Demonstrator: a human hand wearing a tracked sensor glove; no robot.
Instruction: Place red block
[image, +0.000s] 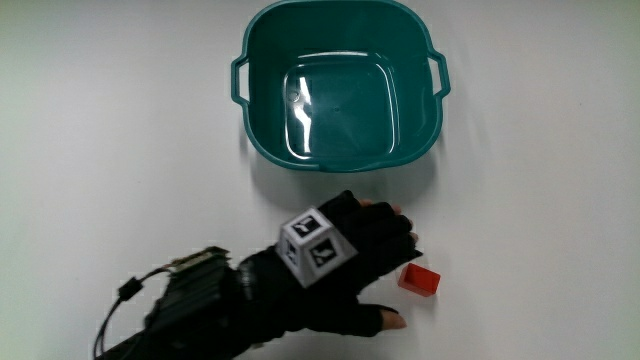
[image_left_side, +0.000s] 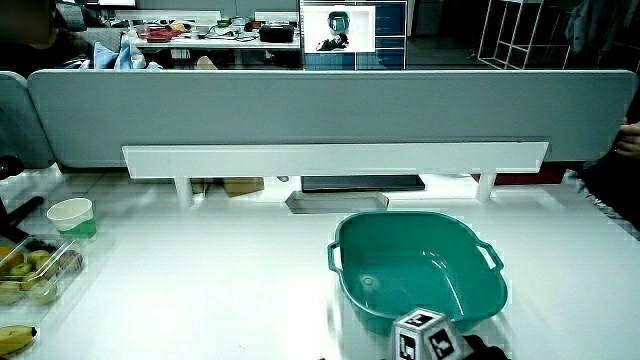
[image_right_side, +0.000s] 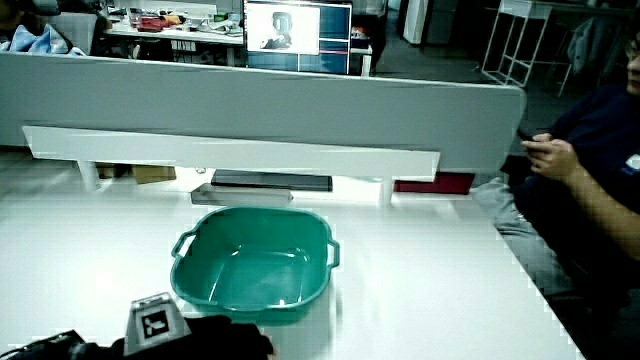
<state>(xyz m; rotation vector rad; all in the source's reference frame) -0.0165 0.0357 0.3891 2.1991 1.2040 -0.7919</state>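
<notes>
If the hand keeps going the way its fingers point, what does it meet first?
Probably the red block, lying on the table just off the hand's fingertips. The teal basin sits farther from the person, off that line.

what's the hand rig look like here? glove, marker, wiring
The hand wears a black fingerless glove. A small white cube with black square patterns sits on its back; it also shows in both side views. A black module on the forearm trails a thin looped black cable.
</notes>
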